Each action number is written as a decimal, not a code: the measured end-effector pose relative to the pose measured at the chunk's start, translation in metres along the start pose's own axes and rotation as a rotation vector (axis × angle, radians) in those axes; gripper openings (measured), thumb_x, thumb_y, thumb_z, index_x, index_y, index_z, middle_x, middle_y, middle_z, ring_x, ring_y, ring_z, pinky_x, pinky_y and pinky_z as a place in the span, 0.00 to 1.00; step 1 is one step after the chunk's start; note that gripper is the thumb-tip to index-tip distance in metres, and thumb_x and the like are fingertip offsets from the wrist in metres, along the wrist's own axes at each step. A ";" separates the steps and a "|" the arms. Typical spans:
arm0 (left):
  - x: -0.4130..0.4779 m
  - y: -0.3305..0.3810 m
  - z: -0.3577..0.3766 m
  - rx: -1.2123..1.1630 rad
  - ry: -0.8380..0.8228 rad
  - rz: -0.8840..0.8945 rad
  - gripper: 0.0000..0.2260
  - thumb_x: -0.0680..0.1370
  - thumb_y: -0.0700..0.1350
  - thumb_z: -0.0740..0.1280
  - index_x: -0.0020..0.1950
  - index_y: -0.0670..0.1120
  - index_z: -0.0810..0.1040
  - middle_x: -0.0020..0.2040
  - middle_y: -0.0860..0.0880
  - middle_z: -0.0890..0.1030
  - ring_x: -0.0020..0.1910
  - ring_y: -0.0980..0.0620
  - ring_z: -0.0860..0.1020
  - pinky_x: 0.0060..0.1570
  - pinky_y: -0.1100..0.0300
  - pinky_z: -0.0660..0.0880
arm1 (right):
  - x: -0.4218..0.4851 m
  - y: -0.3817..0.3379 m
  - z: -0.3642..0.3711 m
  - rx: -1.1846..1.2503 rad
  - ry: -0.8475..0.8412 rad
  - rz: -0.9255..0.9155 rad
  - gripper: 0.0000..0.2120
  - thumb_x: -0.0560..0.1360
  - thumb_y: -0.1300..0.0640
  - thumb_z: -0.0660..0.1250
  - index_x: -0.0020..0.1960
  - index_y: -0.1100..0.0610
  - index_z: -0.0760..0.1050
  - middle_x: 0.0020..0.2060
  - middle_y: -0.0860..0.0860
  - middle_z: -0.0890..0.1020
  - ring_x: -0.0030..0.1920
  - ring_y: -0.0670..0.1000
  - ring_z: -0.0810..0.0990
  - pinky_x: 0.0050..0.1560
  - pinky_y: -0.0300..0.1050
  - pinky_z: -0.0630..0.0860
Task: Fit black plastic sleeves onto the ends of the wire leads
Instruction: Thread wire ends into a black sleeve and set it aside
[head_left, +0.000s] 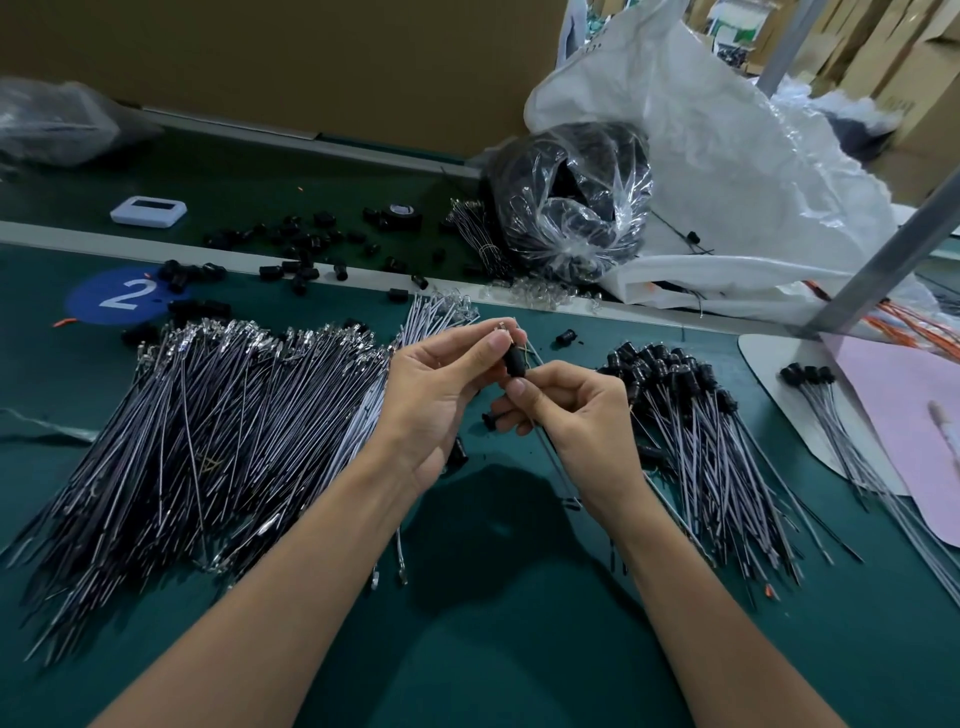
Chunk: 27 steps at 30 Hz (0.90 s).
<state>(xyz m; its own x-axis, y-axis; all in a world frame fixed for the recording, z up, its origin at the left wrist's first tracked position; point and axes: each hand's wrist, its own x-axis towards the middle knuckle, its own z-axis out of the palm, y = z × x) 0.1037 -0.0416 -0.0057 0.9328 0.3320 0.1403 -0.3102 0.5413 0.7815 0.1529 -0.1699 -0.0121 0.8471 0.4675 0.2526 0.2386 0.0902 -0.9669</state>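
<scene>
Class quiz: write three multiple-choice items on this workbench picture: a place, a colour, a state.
1. Where does the pile of sleeved leads lie? A) on the person's right B) on the person's left C) inside a bag
2. What colour is the round sticker marked 2? A) red B) blue C) yellow
3. The black sleeve being fitted is: A) lying flat B) pinched between left hand and right hand C) bagged
Key: 1A, it lies outside the right hand; 2B, white numeral on blue; 3B, both hands' fingertips close on it.
</scene>
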 end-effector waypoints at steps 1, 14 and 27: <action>0.000 0.000 0.000 -0.003 0.007 0.000 0.05 0.69 0.40 0.71 0.42 0.45 0.87 0.42 0.48 0.86 0.37 0.55 0.82 0.36 0.64 0.78 | 0.000 0.000 0.000 0.003 0.002 -0.008 0.04 0.74 0.67 0.70 0.41 0.62 0.81 0.34 0.59 0.85 0.32 0.52 0.84 0.35 0.35 0.76; 0.000 -0.001 -0.002 -0.004 0.021 -0.001 0.06 0.69 0.41 0.71 0.43 0.45 0.87 0.44 0.47 0.86 0.40 0.55 0.82 0.43 0.64 0.78 | 0.001 0.001 0.001 -0.003 0.010 -0.043 0.04 0.74 0.68 0.70 0.42 0.61 0.81 0.34 0.55 0.85 0.33 0.52 0.84 0.35 0.35 0.77; 0.003 -0.004 -0.005 0.096 0.044 0.053 0.05 0.69 0.41 0.72 0.42 0.45 0.86 0.44 0.47 0.86 0.43 0.54 0.82 0.46 0.63 0.78 | -0.001 0.002 0.000 -0.166 0.079 -0.124 0.04 0.73 0.64 0.72 0.45 0.56 0.83 0.36 0.51 0.86 0.36 0.51 0.86 0.39 0.40 0.80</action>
<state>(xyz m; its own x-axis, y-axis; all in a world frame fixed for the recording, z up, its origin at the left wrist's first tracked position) 0.1069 -0.0388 -0.0109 0.9059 0.3931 0.1575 -0.3378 0.4466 0.8285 0.1527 -0.1705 -0.0143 0.8395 0.3908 0.3776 0.4127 -0.0064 -0.9109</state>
